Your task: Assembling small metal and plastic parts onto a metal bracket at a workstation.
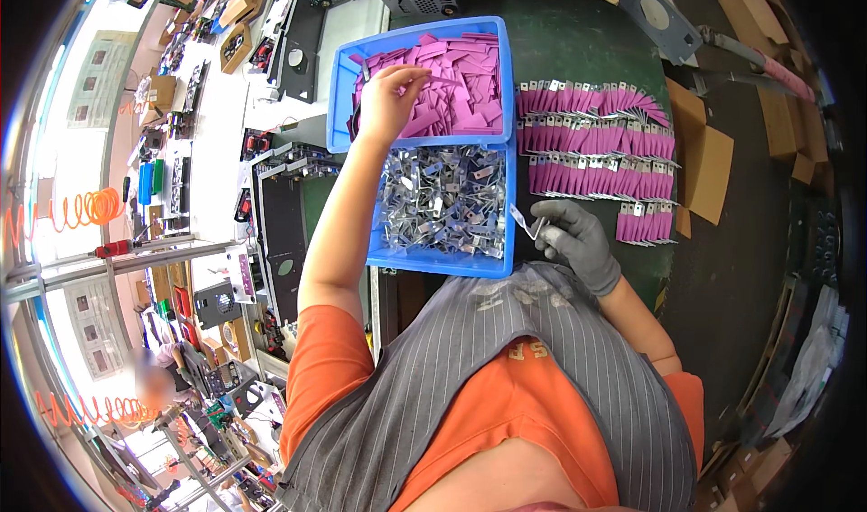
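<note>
My left hand [386, 104], bare, is over a blue bin [336, 106] heaped with flat purple-pink strips [452, 106]. Its thumb and fingers pinch one of these strips [442, 80]. A grey glove covers my right hand [578, 246], which grips a small bent metal bracket [519, 218] beside the right wall of a nearer blue bin [442, 266]. That nearer bin holds a pile of loose silvery metal brackets [442, 200]. To the right, rows of brackets with purple-pink strips on them [596, 139] lie closely overlapped on the dark green table.
Cardboard pieces [709, 164] lie along the table's right edge. Black perforated metal housings [420, 4] stand behind the bins. On the left are black frames [280, 228], orange coiled hoses [95, 207] and crowded benches. A person [158, 377] is at the lower left.
</note>
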Available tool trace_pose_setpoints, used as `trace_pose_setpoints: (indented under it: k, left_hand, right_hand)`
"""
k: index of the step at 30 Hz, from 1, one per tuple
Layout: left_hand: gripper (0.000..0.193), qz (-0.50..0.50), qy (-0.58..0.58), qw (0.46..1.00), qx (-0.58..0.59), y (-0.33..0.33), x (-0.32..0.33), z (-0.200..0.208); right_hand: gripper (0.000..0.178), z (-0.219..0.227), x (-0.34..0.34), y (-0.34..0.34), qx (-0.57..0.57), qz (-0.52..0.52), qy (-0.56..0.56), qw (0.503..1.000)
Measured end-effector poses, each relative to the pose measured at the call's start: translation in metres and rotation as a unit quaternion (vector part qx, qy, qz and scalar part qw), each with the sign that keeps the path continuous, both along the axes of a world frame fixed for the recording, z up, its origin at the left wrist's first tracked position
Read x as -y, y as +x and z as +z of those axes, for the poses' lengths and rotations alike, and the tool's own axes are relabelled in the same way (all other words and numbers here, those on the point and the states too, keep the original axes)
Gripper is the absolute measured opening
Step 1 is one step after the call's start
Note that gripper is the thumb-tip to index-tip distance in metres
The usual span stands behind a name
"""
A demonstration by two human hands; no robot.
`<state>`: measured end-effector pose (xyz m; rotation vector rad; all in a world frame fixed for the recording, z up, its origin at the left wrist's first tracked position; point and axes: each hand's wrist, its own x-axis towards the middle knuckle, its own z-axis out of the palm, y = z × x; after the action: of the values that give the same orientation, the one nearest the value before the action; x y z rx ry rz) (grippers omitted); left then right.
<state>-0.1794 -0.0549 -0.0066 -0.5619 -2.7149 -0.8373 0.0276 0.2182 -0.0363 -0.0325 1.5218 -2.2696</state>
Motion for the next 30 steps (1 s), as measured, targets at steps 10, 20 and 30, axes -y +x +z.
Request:
trace_pose_setpoints:
  k: [10,20,30]
  left_hand:
    - [0.010,-0.032,0.104,0.993,-0.049,0.064,-0.022,0.005]
    - [0.025,-0.075,0.126,0.980,0.133,0.120,-0.054,0.012]
    - [0.056,-0.228,-0.002,0.971,0.068,0.125,-0.053,0.024]
  right_hand:
    - [0.026,0.024,-0.008,-0.009,0.002,-0.060,-0.017,0.998]
    - [0.024,0.059,-0.007,-0.015,-0.104,-0.105,-0.083,0.986]
    - [0.024,0.056,-0.016,-0.020,-0.034,-0.007,-0.038,0.999]
